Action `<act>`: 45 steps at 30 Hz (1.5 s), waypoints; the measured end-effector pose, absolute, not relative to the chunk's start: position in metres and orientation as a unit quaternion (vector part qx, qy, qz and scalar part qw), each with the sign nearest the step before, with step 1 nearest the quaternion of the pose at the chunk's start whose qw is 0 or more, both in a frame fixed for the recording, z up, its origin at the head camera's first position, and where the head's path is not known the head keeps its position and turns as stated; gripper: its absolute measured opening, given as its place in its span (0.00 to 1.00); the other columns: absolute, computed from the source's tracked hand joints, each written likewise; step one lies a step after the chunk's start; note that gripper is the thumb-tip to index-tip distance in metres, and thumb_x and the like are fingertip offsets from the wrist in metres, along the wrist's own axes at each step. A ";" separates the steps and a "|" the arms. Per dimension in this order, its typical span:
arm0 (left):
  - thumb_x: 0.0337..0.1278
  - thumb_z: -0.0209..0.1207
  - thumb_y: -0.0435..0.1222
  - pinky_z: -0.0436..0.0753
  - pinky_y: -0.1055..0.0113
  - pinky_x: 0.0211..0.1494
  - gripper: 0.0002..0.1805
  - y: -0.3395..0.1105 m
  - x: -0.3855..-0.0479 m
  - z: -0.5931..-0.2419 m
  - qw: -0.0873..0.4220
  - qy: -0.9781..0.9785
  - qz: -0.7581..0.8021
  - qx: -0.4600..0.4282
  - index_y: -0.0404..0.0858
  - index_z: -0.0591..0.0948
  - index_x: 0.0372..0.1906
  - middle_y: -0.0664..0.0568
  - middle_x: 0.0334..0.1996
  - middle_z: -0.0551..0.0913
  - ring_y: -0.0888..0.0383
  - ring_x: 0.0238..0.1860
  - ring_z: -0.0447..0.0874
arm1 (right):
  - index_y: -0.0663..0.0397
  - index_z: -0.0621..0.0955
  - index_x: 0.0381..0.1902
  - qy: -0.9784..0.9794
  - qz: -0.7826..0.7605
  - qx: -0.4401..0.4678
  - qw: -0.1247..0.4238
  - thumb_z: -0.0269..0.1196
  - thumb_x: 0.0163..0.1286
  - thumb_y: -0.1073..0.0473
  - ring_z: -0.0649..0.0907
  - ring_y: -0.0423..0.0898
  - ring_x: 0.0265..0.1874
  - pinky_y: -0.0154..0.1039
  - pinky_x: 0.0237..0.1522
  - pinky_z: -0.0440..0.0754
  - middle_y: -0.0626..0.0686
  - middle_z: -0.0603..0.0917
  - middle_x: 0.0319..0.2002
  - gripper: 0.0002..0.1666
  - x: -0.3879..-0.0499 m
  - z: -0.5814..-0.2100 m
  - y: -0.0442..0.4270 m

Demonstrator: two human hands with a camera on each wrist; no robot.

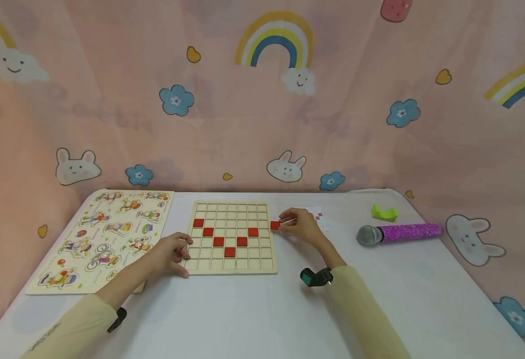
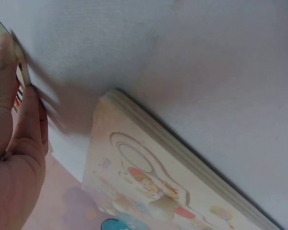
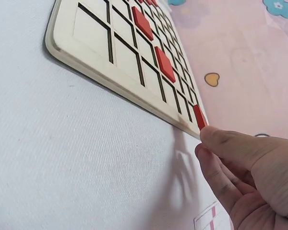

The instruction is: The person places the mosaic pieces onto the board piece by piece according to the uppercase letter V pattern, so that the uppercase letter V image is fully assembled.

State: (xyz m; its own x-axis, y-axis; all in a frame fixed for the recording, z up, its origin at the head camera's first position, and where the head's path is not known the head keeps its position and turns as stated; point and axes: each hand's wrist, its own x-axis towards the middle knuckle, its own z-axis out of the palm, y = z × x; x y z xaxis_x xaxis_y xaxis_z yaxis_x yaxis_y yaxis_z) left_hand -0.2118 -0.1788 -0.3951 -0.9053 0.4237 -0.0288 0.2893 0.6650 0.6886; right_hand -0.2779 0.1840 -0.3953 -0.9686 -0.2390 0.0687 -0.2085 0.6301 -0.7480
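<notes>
A pale wooden grid board [image 1: 228,267] lies on the white table, with several red square tiles [image 1: 229,252] set in its cells in a V shape. Thumb and fingers of my right hand [image 1: 299,225] pinch another red tile [image 1: 275,226] at the board's right edge; the right wrist view also shows this tile [image 3: 199,116] at the fingertips. My left hand [image 1: 172,255] touches the board's left edge. In the left wrist view, the left hand's fingers [image 2: 26,115] rest against that edge, thumb on top.
A wooden picture puzzle board [image 1: 123,238] lies left of the grid, under the left forearm. A white card with small red squares [image 1: 323,222] sits behind the right hand. Farther right are a purple glitter microphone [image 1: 410,232] and a lime-green piece [image 1: 384,213]. Patterned pink cloth [image 1: 226,129] hangs behind.
</notes>
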 end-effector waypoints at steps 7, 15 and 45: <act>0.30 0.77 0.30 0.75 0.61 0.48 0.17 -0.178 -0.211 -0.396 0.093 0.910 0.352 0.198 0.37 0.77 0.22 0.40 0.54 0.74 0.45 0.51 0.73 | 0.71 0.81 0.43 0.920 -0.364 -0.147 -0.001 0.68 0.55 0.73 0.85 0.52 0.37 0.42 0.42 0.81 0.61 0.85 0.38 0.16 -0.284 -0.390 0.173; 0.30 0.77 0.31 0.74 0.58 0.50 0.17 -0.178 -0.212 -0.397 0.093 0.910 0.348 0.206 0.38 0.77 0.23 0.40 0.53 0.74 0.45 0.51 0.74 | 0.71 0.81 0.43 0.934 -0.330 -0.134 0.010 0.69 0.54 0.72 0.84 0.50 0.35 0.40 0.41 0.81 0.61 0.85 0.37 0.17 -0.290 -0.386 0.164; 0.30 0.76 0.29 0.75 0.58 0.50 0.16 -0.181 -0.206 -0.396 0.098 0.910 0.353 0.196 0.37 0.77 0.24 0.40 0.54 0.75 0.43 0.53 0.72 | 0.70 0.81 0.44 0.885 -0.455 -0.102 0.004 0.69 0.56 0.70 0.85 0.53 0.39 0.41 0.44 0.81 0.62 0.85 0.39 0.17 -0.289 -0.406 0.154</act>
